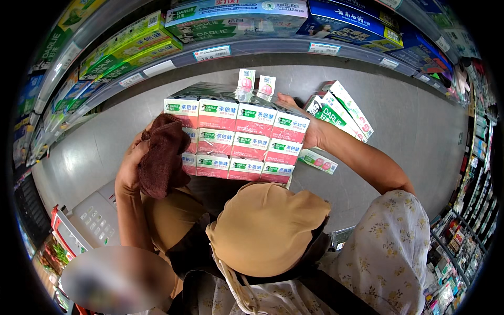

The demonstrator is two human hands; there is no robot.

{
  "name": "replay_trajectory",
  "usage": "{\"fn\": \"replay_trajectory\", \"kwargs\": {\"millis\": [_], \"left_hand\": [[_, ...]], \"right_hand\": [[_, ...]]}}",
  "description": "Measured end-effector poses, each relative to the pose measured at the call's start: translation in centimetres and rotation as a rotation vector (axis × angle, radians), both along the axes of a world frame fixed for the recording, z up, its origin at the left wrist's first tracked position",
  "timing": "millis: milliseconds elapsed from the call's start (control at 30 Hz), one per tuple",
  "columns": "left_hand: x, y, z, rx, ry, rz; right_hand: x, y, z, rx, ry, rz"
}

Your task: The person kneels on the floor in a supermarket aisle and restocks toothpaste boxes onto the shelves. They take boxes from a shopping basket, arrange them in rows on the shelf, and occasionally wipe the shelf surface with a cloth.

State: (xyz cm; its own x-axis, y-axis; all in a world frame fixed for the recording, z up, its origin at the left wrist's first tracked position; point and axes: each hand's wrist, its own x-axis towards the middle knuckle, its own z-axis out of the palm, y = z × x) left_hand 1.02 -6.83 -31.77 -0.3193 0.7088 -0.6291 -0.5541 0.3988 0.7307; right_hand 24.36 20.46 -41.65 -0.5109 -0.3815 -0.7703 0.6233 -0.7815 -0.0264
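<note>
A shrink-wrapped block of Darlie toothpaste cartons (236, 138) is held up before me, its white and pink carton ends facing me in rows. My left hand (130, 163) grips a dark brown terry cloth (163, 159), which lies against the block's left side and covers part of it. On the other side, my right hand (314, 132) holds the block by its right edge, fingers reaching round to the far side. Two carton flaps (247, 80) stick up beyond the block's back edge. Several loose toothpaste cartons (342, 112) lie on the floor beyond my right forearm.
One more carton (323, 161) rests on the grey floor (409, 118) below my right wrist. Ahead runs a shelf edge (271, 51) with price tags, stocked with toothpaste boxes (236, 23). A pale perforated plastic crate (92, 216) stands at lower left. Racks of goods (458, 236) line the right.
</note>
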Motion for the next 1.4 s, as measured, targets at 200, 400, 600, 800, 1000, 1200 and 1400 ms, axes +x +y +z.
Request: {"fn": "replay_trajectory", "kwargs": {"millis": [200,400,600,800,1000,1200,1400], "left_hand": [[0.2,0.2,0.0,0.025,-0.012,-0.001],[0.3,0.2,0.1,-0.015,-0.008,0.016],[-0.3,-0.7,-1.0,-0.014,0.024,-0.011],[0.1,-0.1,-0.3,-0.011,-0.009,0.015],[0.2,-0.3,-0.5,0.006,-0.022,0.043],[0.4,-0.1,-0.2,-0.006,0.016,0.034],[0.3,0.0,-0.2,-0.034,0.054,0.02]], "right_hand": [[0.5,0.3,-1.4,0.022,0.049,0.029],[0.4,0.2,-1.3,-0.008,0.017,0.022],[0.3,0.4,-1.2,-0.015,-0.003,0.016],[0.4,0.5,-1.7,-0.037,0.03,0.016],[0.4,0.4,-1.5,-0.001,0.066,0.021],[0.3,0.3,-1.1,0.004,0.071,0.032],[0.0,0.4,-0.4,-0.013,0.054,0.042]]}}
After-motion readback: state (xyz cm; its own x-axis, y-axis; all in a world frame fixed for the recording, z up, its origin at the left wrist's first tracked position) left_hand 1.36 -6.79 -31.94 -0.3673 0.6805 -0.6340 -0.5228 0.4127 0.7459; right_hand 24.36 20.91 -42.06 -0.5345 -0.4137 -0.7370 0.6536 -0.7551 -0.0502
